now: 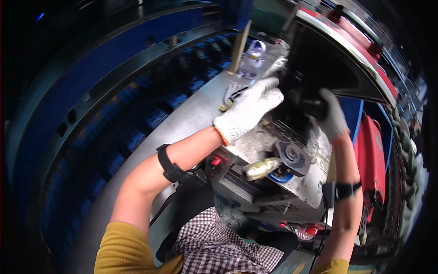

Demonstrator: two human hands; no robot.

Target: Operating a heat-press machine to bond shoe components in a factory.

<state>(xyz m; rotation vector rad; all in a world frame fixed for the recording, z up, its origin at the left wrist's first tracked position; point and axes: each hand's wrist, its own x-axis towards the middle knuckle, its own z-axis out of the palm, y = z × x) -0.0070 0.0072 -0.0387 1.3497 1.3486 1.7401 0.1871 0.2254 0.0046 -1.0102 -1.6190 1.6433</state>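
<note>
My left hand [252, 109], in a white knit glove with an orange cuff edge, is beside the dark opening of the machine. Its fingers are slightly bent and apart, and I see nothing between them. My right hand [334, 119], gloved too and smeared by motion, curls against a black rounded part [314, 104] under the machine's dark hood [319, 59]. Part of that black piece is lost in shadow. Nearer me on the worktop [315, 185] sit a dark grey clamp-like piece [292, 157] and a handle wrapped in yellowish film [262, 169].
A clear bottle with a lilac handle [252, 59] stands on the metal table [182, 116] at the left. Red switches [216, 160] sit on the machine's front. At right are a red case [369, 160] and a blue bin edge [390, 132]. A long blue-framed rack [91, 75] curves along the left.
</note>
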